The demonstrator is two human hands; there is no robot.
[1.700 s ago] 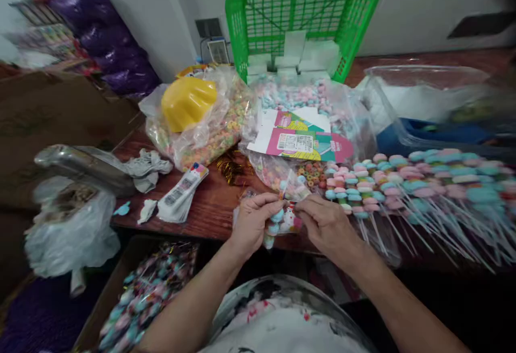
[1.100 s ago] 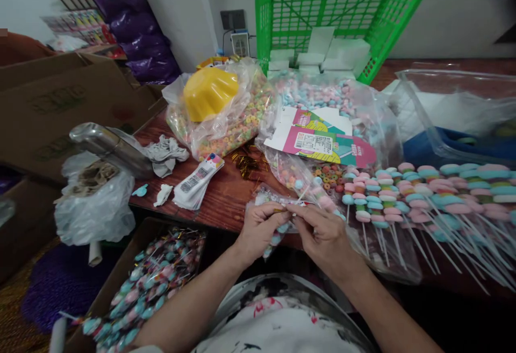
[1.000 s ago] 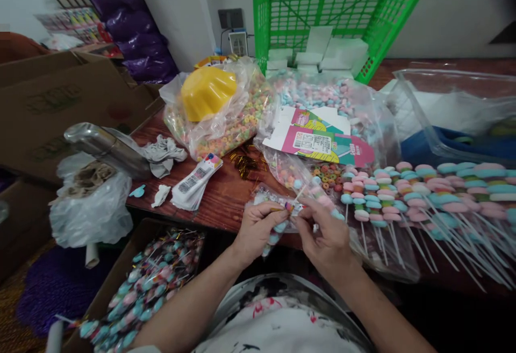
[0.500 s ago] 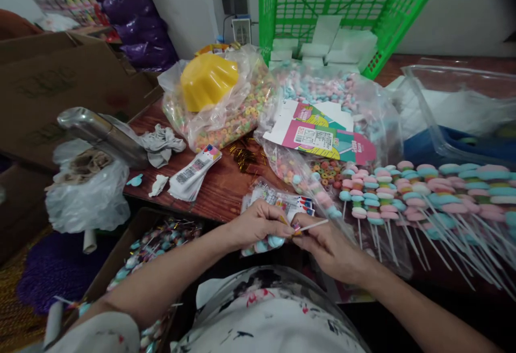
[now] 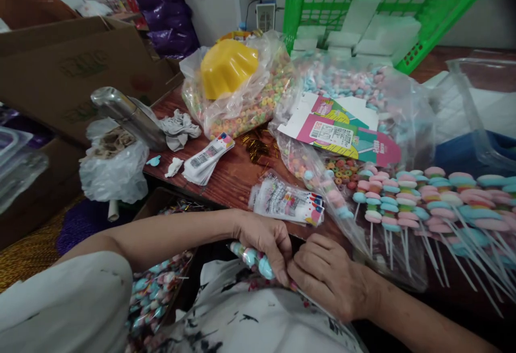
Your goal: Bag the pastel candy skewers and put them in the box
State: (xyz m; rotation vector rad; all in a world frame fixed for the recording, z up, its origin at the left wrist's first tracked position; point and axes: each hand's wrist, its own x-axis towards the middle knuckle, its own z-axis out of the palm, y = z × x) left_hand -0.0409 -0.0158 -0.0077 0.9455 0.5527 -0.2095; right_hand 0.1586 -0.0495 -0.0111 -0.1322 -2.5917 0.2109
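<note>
A candy skewer (image 5: 250,257) in clear wrapping, with blue and pale sweets, lies low in front of my body. My left hand (image 5: 268,241) is closed around the lower end of the wrapped sweets. Its fingertips meet those of my right hand (image 5: 328,278), which is curled shut at the stick end; the stick itself is mostly hidden. Just beyond my hands, a stack of printed clear bags (image 5: 288,201) rests at the table edge. To the right lie many unwrapped candy skewers (image 5: 397,197) with white sticks pointing toward me.
Gold twist ties (image 5: 258,148) and printed cards (image 5: 208,158) lie on the wooden table (image 5: 231,181). Behind are bags of ring candy (image 5: 245,119), a yellow bowl (image 5: 229,68) and a green crate (image 5: 296,9). A steel flask (image 5: 129,116) leans left. Below, a box holds wrapped skewers (image 5: 155,294).
Both hands have come down and closer to my body with the wrapped skewer, uncovering the stack of bags. My right fingers have curled in further. The view has shifted left.
</note>
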